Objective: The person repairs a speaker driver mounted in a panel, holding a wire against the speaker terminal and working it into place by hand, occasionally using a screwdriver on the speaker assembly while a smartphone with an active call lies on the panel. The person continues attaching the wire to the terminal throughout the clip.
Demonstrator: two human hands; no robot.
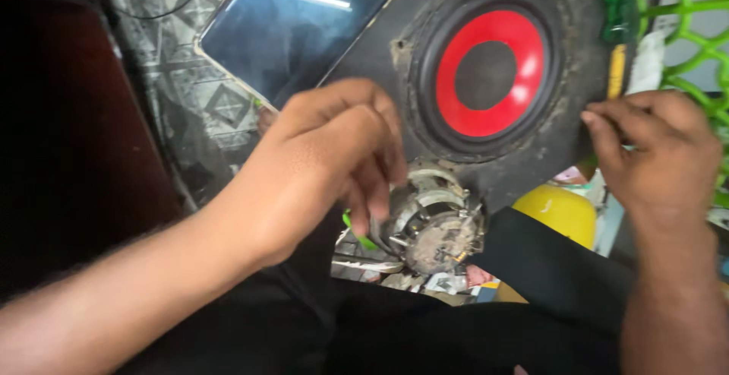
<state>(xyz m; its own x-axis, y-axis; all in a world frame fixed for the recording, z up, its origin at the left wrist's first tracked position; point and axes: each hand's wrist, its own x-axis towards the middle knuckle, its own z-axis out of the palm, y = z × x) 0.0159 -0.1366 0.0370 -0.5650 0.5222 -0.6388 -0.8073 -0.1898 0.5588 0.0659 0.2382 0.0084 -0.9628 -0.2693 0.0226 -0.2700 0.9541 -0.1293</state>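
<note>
A black speaker panel (pixel 380 48) holds a round speaker with a red cone (pixel 490 75). Below it lies a dusty metal speaker frame (pixel 437 223). My left hand (pixel 326 162) is curled over the frame's left side, its fingers pinching a small green-handled tool (pixel 355 232) whose tip is hidden under them. My right hand (pixel 661 155) grips the panel's right edge with bent fingers.
A glossy dark screen (pixel 296 25) leans at the top. A green plastic basket (pixel 691 33) and green screwdrivers (pixel 619 3) are at the upper right. A yellow rounded object (pixel 558 212) sits behind black cloth (pixel 456 329). Patterned floor (pixel 205 101) and dark furniture (pixel 68 117) are at the left.
</note>
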